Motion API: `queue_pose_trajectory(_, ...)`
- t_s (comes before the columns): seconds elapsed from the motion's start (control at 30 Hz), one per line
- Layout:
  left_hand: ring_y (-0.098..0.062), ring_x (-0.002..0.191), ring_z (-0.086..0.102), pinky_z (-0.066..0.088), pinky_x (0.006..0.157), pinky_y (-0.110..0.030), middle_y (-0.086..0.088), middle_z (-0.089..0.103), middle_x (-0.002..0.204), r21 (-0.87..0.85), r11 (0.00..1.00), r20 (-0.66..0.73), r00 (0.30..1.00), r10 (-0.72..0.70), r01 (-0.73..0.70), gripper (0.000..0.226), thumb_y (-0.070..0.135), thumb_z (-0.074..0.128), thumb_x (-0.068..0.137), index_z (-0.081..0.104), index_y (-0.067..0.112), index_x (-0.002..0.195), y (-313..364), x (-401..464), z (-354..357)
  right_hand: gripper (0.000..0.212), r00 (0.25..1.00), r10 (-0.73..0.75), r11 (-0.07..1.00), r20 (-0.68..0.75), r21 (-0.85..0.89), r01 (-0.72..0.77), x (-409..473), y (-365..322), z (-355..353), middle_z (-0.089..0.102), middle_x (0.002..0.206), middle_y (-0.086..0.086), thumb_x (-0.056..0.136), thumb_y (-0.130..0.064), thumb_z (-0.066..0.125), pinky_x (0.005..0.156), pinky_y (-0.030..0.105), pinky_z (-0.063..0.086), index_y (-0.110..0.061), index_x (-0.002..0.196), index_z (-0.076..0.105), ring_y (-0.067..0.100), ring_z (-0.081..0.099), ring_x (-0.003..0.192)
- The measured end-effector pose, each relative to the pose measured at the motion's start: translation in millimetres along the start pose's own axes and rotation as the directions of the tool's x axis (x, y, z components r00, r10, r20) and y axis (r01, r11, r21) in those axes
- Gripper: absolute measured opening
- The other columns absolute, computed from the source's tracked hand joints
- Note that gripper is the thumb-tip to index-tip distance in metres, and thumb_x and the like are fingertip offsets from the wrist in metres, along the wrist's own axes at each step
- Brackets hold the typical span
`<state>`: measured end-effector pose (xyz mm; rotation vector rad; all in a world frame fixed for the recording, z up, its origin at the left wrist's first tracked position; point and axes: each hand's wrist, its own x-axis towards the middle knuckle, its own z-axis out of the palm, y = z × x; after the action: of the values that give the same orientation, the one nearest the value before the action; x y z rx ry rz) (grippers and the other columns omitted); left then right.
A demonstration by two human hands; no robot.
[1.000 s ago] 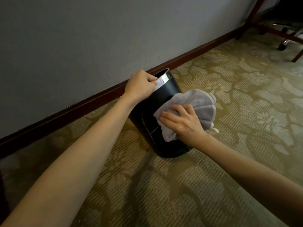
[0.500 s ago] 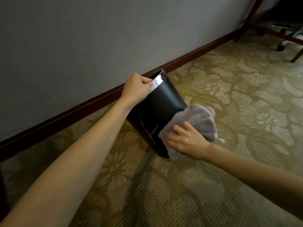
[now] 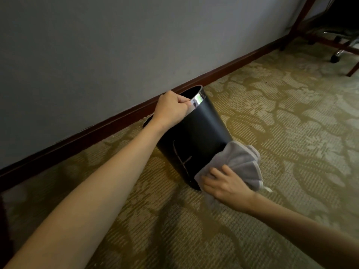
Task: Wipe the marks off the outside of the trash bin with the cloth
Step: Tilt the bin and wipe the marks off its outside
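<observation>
A black trash bin (image 3: 202, 131) with a shiny metal rim stands on the carpet, tilted away towards the wall. My left hand (image 3: 171, 108) grips its rim at the near left. Thin pale line marks (image 3: 180, 158) show on the bin's lower left side. My right hand (image 3: 227, 184) presses a bunched grey cloth (image 3: 240, 162) against the bin's lower right side, near its base. The cloth hides that part of the bin.
A grey wall with a dark red skirting board (image 3: 97, 131) runs just behind the bin. Patterned olive carpet (image 3: 291, 123) spreads all around. At the far right stand dark red furniture legs (image 3: 299, 18) and a chair's caster (image 3: 334, 58).
My right hand has slid the cloth down the bin's side, from its middle to near the base. The bin has tipped further towards the wall under my left hand.
</observation>
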<state>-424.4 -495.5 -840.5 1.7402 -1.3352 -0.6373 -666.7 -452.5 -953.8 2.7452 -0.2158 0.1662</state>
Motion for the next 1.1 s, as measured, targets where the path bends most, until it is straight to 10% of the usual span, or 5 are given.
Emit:
queue_pose_trajectory(0.23, -0.032, 0.066, 0.065, 0.054, 0.061, -0.042, -0.016, 0.064, 0.063, 0.145, 0.988, -0.038, 0.998, 0.057, -0.051, 0.028, 0.022, 0.054, 0.077, 0.068, 0.002, 0.064, 16, -1, 9, 0.035, 0.927, 0.287, 0.958, -0.243, 0.097, -0.271, 60, 39, -42, 0.067, 0.114, 0.001, 0.083, -0.020, 0.045, 0.076, 0.037, 0.030, -0.015, 0.109, 0.068, 0.027, 0.042, 0.105)
queue_pose_trajectory(0.57, -0.031, 0.079, 0.068, 0.056, 0.077, -0.047, -0.014, 0.069, 0.076, 0.100, 0.994, 0.048, 0.998, 0.036, -0.040, 0.028, 0.020, 0.053, 0.087, 0.070, -0.001, 0.080, 25, -6, 21, 0.027, 1.000, 0.018, 1.000, 0.010, -0.010, -0.018, -15, 0, 4, 0.066, 0.110, -0.004, 0.079, -0.023, 0.071, 0.074, 0.037, 0.049, -0.021, 0.105, 0.068, 0.024, 0.058, 0.105)
queue_pose_trajectory(0.73, -0.025, 0.050, 0.055, 0.055, 0.062, -0.042, -0.007, 0.050, 0.049, 0.128, 0.985, 0.021, 0.994, 0.111, -0.113, 0.037, 0.019, 0.053, 0.088, 0.058, 0.003, 0.055, 35, -10, 30, 0.024, 0.985, 0.149, 0.982, -0.082, 0.130, -0.138, -11, 19, -5, 0.065, 0.104, -0.006, 0.084, -0.027, 0.057, 0.077, 0.038, 0.042, -0.021, 0.106, 0.066, 0.024, 0.054, 0.097)
queue_pose_trajectory(0.93, -0.020, 0.047, 0.050, 0.051, 0.057, -0.036, -0.002, 0.046, 0.046, 0.151, 0.979, -0.010, 0.990, 0.142, -0.139, 0.039, 0.019, 0.054, 0.087, 0.054, 0.003, 0.052, 29, -6, 28, 0.035, 0.645, 0.724, 0.654, -0.246, 0.543, -0.527, 6, 61, -14, 0.067, 0.109, -0.002, 0.076, -0.011, 0.061, 0.080, 0.046, 0.042, -0.015, 0.111, 0.069, 0.022, 0.048, 0.098)
queue_pose_trajectory(1.1, -0.009, 0.101, 0.063, 0.048, 0.089, -0.032, 0.005, 0.071, 0.106, 0.037, 0.994, 0.178, 0.980, 0.091, -0.099, 0.043, 0.056, 0.049, 0.090, 0.071, 0.024, 0.106, 11, 0, 5, 0.040, 0.435, 0.896, 0.362, -0.089, 0.714, -0.600, -9, 54, 8, 0.064, 0.109, -0.007, 0.080, -0.016, 0.045, 0.089, 0.037, 0.041, -0.021, 0.114, 0.065, 0.021, 0.052, 0.099)
